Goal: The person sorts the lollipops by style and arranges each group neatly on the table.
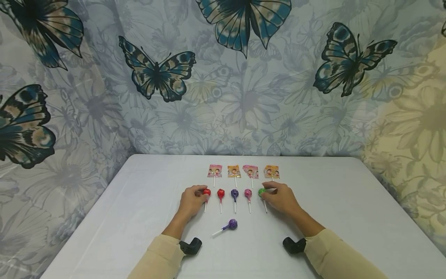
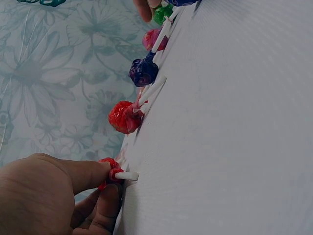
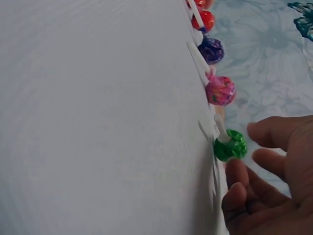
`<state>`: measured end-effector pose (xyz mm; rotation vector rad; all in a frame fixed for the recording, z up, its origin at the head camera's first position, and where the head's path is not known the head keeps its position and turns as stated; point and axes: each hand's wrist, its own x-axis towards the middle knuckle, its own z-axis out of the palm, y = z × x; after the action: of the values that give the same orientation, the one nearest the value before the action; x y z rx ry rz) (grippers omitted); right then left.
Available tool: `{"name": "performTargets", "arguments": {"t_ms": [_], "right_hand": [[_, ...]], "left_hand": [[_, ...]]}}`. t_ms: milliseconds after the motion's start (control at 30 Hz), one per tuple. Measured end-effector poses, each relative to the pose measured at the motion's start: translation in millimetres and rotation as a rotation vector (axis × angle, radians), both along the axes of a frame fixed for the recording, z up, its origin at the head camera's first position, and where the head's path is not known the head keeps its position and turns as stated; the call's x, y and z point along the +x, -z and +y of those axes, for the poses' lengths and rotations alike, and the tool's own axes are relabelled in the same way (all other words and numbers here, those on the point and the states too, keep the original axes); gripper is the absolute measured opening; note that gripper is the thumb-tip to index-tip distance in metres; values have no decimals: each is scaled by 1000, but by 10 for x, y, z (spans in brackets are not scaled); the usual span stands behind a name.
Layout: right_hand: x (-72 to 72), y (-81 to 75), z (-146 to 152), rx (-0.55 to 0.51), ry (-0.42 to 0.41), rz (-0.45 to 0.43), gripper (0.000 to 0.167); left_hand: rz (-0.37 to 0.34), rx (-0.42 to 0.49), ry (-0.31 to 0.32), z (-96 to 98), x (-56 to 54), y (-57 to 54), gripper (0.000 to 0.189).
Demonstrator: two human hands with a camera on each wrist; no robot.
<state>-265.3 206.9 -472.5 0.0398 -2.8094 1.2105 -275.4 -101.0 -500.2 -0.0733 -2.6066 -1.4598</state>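
Note:
My left hand (image 1: pixel 191 200) pinches the head of a red lollipop (image 2: pixel 117 175) between thumb and fingers, at the left end of a row. At the row's right end lies a green lollipop (image 3: pixel 230 145). Around it my right hand (image 1: pixel 281 197) is spread, the thumb apart from the candy and a fingertip close beside it; whether that fingertip touches cannot be told. Between the hands lie another red lollipop (image 1: pixel 221 193), a dark blue-purple lollipop (image 1: pixel 235 193) and a pink lollipop (image 1: pixel 248 193), sticks toward me.
Behind the row lie several flat lollipops in pink wrappers (image 1: pixel 215 170) and orange wrappers (image 1: pixel 234 171). Nearer me, a purple lollipop (image 1: pixel 232 224) lies slantwise on the white table (image 1: pixel 115 221). A butterfly-patterned cloth (image 1: pixel 244 97) hangs at the table's back edge.

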Motion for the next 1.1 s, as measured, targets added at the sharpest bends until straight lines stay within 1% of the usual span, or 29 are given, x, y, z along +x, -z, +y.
{"name": "performTargets", "arguments": {"t_ms": [67,133,300,433,600,700,867,967,1100], "right_hand": [[28,-49,14,-28,6,15,40],[64,-112,33,-46,10,50,41],[176,-273,68,-37,11,158,40],[297,-379,34,-29,7,227,39],[486,-489,-73,-35,-24,323,36],[583,-532,-151,-54,-45,361,34],[725,-556,-277,-109,-81,396,33],[790,-551,-351,-145,-109,435,32],[853,-536,-447,-167,-137,475,31]], "left_hand": [[-1,0,0,-3,1,-3,30],[1,-3,0,0,5,-9,30],[0,1,-4,12,13,-21,29],[1,0,1,6,12,-14,30],[0,5,4,-1,10,-11,30],[2,4,7,-11,13,-17,30],[-4,-2,8,-19,16,-21,29],[-3,0,7,-16,15,-20,29],[1,4,6,-7,16,-20,29]]}}
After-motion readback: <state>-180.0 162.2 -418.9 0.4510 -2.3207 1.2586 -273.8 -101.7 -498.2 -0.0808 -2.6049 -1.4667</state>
